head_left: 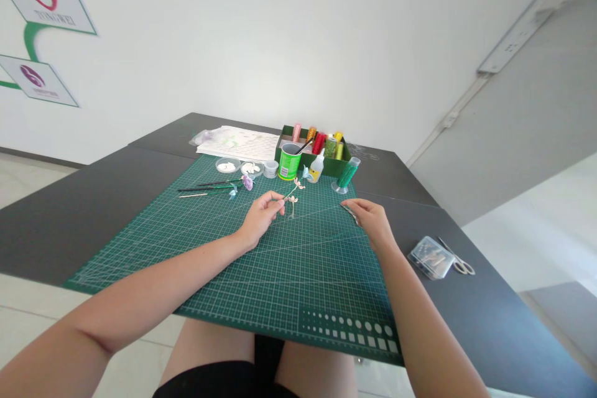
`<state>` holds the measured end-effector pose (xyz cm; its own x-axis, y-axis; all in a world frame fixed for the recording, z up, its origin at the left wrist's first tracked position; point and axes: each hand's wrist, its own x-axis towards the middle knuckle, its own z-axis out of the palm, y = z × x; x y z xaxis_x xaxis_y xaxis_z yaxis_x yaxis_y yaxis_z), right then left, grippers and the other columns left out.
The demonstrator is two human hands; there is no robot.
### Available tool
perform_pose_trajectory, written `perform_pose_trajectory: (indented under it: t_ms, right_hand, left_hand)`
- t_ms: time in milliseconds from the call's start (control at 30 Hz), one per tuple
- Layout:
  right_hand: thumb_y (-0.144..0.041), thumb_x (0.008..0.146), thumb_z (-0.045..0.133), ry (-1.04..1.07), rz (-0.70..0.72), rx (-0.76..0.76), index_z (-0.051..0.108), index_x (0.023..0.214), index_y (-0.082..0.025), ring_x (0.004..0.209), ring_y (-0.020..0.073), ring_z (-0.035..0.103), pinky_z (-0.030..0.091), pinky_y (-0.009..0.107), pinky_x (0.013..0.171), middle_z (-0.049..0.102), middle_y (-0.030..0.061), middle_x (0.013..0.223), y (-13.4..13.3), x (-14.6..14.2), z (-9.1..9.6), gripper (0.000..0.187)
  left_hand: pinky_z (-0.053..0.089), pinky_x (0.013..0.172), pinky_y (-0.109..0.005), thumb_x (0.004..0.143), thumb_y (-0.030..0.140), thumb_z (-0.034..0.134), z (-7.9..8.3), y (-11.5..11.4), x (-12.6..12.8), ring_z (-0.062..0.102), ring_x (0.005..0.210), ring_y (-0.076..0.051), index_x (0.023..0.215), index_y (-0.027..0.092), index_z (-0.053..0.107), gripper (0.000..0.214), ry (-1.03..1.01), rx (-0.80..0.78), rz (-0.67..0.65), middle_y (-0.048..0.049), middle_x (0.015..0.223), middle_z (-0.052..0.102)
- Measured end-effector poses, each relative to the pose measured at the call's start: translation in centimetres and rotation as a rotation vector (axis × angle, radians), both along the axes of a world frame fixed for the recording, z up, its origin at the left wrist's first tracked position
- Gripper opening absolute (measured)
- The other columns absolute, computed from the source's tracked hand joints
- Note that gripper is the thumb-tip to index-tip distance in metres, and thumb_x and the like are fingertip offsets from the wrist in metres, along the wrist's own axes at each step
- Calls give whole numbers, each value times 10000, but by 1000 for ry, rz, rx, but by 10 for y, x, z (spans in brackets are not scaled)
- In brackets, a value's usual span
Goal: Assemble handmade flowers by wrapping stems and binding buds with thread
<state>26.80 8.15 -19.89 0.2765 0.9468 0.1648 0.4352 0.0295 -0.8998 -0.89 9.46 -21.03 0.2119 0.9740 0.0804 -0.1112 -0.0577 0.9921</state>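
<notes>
In the head view, the left hand [259, 216], just left of the frame's centre, has its fingers [275, 201] pinched on the lower end of a thin flower stem [293, 191] that rises up and to the right, carrying small pale pink blossoms near its top and one lower down. The right hand [368, 216], right of centre, rests over the green cutting mat [289, 273], its fingers drawn narrow about a small dark slender piece [351, 212]; what that piece is cannot be made out. The mat lies on a dark table [69, 211] that fills the middle of the frame. Above the hands, along the mat's far edge, stand a green cup [288, 163] with a tool in it, a small glue bottle [316, 167], a green box of bead tubes [321, 148], a tube on a clear stand [347, 176], and three small round dishes [227, 166]. To the upper left of the left hand lie thin rods [205, 186] and a small purple flower [247, 183], which looks already made. White paper sheets [240, 143] sit behind the dishes. At the right of the frame lie a clear plastic case [431, 257] and scissors [459, 259]. Judging from this, the pink stem is partly assembled, with several blossoms on and more work apparently left.
</notes>
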Motion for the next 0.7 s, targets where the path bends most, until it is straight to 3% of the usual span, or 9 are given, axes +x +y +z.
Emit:
perform_pose_trajectory:
  t_ms: [167, 267, 400, 533, 600, 700]
  right_hand:
    - [-439, 788, 607, -352, -236, 80, 800, 815, -165, 729, 246, 616, 442, 368, 712, 736, 106, 781, 4, 23, 0, 337]
    - [-403, 851, 525, -446, -216, 204, 796, 882, -168, 947, 300, 657, 463, 450, 907, 754, 151, 1004, 3, 15, -1, 360]
    - [-430, 882, 570, -297, 84, 232, 782, 998, -193, 1114, 295, 651, 451, 471, 1038, 738, 139, 1142, -5, -24, -4, 338]
    - [-490, 889, 626, -30, 459, 32, 693, 1254, -252, 1336, 276, 553, 403, 481, 1132, 641, 93, 1400, -18, -64, -8, 440]
    - [-511, 889, 635, 112, 552, -24, 656, 1300, -262, 1338, 269, 561, 408, 476, 1136, 643, 94, 1401, -23, -77, -9, 481]
    - [-522, 883, 645, 256, 577, -24, 642, 1278, -231, 1202, 256, 656, 465, 445, 1077, 736, 106, 1210, -26, -88, -11, 491]
  left_hand:
    - [190, 473, -227, 798, 423, 656, 0, -1, 1, 316, 499, -72, 893, 177, 600, 269, -16, -28, -16, 36, 676, 569]
    - [207, 483, -227, 806, 418, 647, 1, -4, 3, 330, 510, -75, 886, 175, 597, 261, 3, -32, -45, 36, 671, 573]
    - [227, 495, -226, 817, 416, 629, 3, -10, 7, 341, 523, -77, 894, 175, 591, 256, 28, -28, -95, 36, 669, 570]
    - [230, 493, -225, 830, 430, 616, 3, -14, 9, 332, 516, -77, 909, 184, 580, 261, 43, -26, -137, 42, 667, 556]
    - [231, 490, -224, 836, 436, 613, 2, -14, 10, 330, 512, -76, 912, 186, 579, 264, 50, -18, -146, 42, 670, 555]
    - [234, 489, -221, 841, 439, 619, 2, -14, 10, 331, 510, -74, 915, 183, 574, 270, 47, -17, -144, 43, 670, 556]
